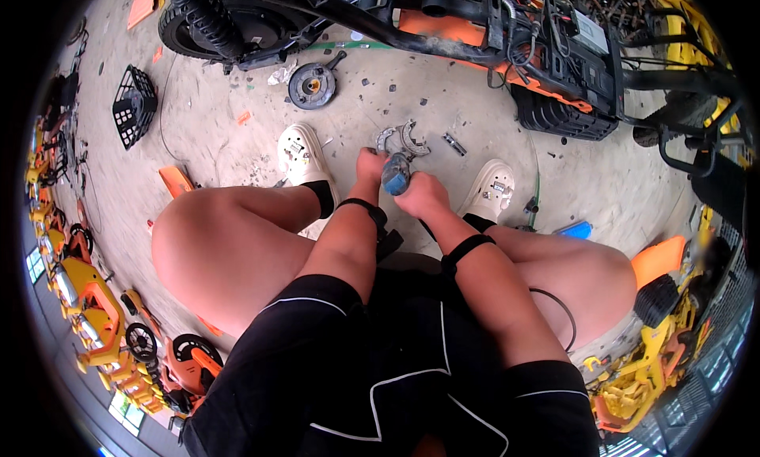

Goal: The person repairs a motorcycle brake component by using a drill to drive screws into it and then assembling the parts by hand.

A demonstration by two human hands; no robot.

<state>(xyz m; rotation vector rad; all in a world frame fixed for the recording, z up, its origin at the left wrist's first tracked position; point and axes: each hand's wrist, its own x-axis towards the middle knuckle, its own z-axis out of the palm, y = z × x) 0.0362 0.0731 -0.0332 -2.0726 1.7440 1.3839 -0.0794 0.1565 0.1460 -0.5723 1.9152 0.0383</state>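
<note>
While the person sits low over the dusty concrete floor (214, 132) with knees spread, the work is taken between the feet, where both arms can reach it. Far left of the grey curved metal brake-shoe assembly (404, 139), a black wire basket (133, 104) lies tipped on the floor. Nearer, up and left of the assembly, a round grey hub disc (312, 85) rests flat, apparently set aside within reach. Just left of the assembly stands a cream foam clog (302, 154). The left hand (370, 165) is closed at the near edge of the assembly, judged to be steadying it against the floor; the exact grip is hidden by the knuckles. Directly below the assembly, the right hand (423, 196) is wrapped around the blue-handled hand tool (396, 174), its tip directed at the part. Right of the assembly a small metal fitting (454, 144) lies loose, then the second cream clog (491, 186). Above, a black and orange scooter frame (507, 37) spans the floor.
</note>
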